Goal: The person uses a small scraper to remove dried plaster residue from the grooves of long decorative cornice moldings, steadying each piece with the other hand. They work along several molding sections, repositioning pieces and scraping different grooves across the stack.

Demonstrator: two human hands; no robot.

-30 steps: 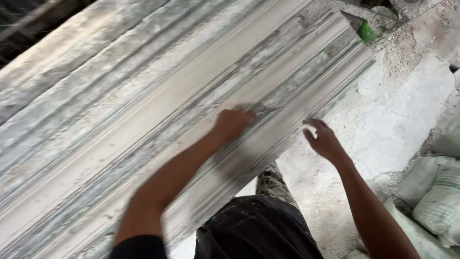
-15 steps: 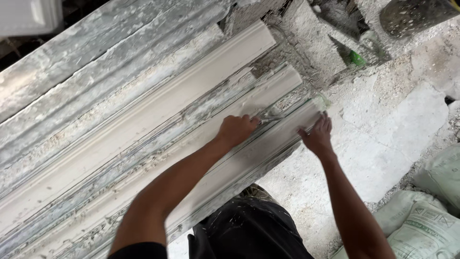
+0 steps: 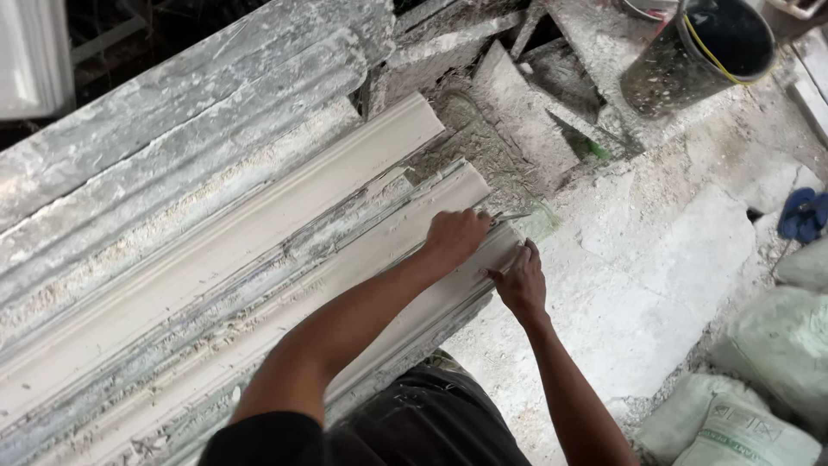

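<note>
Both hands have worked along to the moulding's end since a second ago; the camera has swung too, so a bucket now shows top right.

Near plaster cornice moulding: long, pale, profiled, lying on the bench nearest the person. Long axis runs diagonally, lower left to upper right; its free end points up-right toward the rubble and stops just past the hands. A second moulding lies parallel just beyond it, and grey crusted moulds sit further back.

Left hand: closed in a fist on the top edge of the near moulding, gripping a thin metal tool whose tip pokes out toward the end. Right hand: fingers curled against the front face at the end; I cannot tell if it holds anything.

Risks, my read:
- end corner is thin and unsupported; tool pressure there could chip it
- the long, slender piece could crack if levered from one end
- tool slipping off the end toward the right hand, just beside it

Around: plaster-caked floor, black bucket, blue sandal, filled sacks lower right.
</note>
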